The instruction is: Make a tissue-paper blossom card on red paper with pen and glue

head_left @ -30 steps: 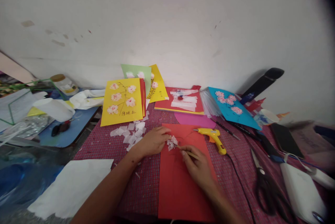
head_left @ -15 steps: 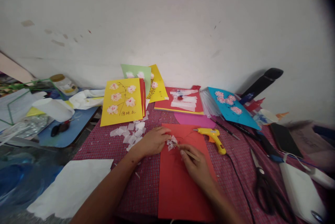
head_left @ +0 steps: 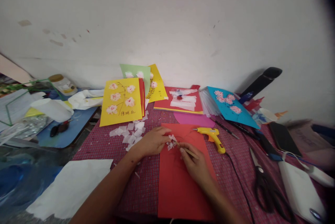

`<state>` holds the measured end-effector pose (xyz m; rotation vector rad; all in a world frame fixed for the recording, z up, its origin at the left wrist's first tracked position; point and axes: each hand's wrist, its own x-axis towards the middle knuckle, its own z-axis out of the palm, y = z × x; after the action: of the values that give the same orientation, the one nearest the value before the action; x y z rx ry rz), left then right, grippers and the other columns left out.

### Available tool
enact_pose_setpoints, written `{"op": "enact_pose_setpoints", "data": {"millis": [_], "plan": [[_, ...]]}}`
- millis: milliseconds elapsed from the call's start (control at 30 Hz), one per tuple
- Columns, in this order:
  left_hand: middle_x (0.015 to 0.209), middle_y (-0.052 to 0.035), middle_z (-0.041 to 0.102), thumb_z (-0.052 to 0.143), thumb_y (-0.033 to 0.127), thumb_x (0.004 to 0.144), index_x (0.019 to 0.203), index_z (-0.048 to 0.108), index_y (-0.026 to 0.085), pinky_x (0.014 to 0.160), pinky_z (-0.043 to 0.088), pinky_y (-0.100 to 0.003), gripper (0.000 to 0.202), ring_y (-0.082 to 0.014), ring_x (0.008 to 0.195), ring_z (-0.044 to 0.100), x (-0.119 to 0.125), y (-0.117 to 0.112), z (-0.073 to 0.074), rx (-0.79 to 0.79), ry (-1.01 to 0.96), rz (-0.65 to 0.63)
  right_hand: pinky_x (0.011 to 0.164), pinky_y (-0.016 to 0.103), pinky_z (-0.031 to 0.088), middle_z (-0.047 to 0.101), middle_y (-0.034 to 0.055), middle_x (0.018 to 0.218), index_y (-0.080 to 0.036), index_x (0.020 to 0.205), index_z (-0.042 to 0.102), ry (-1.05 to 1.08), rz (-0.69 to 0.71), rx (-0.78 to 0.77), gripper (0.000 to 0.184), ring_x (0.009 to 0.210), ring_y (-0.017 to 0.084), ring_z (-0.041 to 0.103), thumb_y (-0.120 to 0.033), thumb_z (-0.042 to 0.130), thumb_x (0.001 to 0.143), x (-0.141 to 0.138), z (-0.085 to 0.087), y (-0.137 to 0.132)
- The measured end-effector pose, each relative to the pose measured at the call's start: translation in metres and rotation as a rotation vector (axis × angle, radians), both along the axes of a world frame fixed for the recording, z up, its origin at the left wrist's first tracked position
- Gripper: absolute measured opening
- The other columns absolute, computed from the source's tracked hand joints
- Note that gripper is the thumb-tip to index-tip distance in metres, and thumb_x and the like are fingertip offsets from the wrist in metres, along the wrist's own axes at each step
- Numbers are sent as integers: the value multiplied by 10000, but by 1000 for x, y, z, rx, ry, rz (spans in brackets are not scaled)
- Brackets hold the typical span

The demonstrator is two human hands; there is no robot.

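Observation:
A red card (head_left: 183, 192) lies lengthwise before me, with thin dark lines drawn on its upper part. On it sits a small flower of white tissue paper (head_left: 171, 143). My left hand (head_left: 153, 142) rests over the card's left edge, fingers stretched and slightly apart, the tips beside the flower. Closed round a thin wooden stick (head_left: 191, 152), my right hand (head_left: 195, 164) points its far tip at the flower's right side. Left of my left hand are loose squares of white tissue paper (head_left: 133, 135). A yellow glue gun (head_left: 213, 136) lies at the card's upper right edge.
Yellow flower card (head_left: 120, 102) and blue flower card (head_left: 232, 107) lean at the back. Tissue strips lie on a red card stack (head_left: 180, 100). Scissors (head_left: 267, 185), a white power bank (head_left: 300, 189) and the glue gun's cord (head_left: 239, 182) occupy the right. White paper (head_left: 70, 185) lies front left.
The stick's tip and my right hand have shifted very slightly at the flower, whose petals look a little more spread. My left hand stays in nearly the same place.

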<state>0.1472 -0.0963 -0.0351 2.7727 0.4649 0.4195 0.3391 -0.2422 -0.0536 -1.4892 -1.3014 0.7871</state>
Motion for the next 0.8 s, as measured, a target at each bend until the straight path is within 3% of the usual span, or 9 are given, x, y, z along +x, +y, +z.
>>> {"op": "enact_pose_setpoints", "data": {"millis": [533,800], "plan": [[1380,-64,597,494,88,920,1111,738,241,1072,456,-385,346,-220,1248,559,0,0,-2,5,13,-4,702,304,576,753,55,986,-236,1096,717,6,-9,15,237,796,208,712,-356,555,971,0,-3,1],[1359,-63,608,475,88,928,1200,690,238,1081,452,-377,379,-209,1244,557,1,0,-3,-7,-15,23,696,297,573,750,60,989,-233,1110,715,30,-12,13,245,802,207,706,-365,558,974,0,-5,1]]}}
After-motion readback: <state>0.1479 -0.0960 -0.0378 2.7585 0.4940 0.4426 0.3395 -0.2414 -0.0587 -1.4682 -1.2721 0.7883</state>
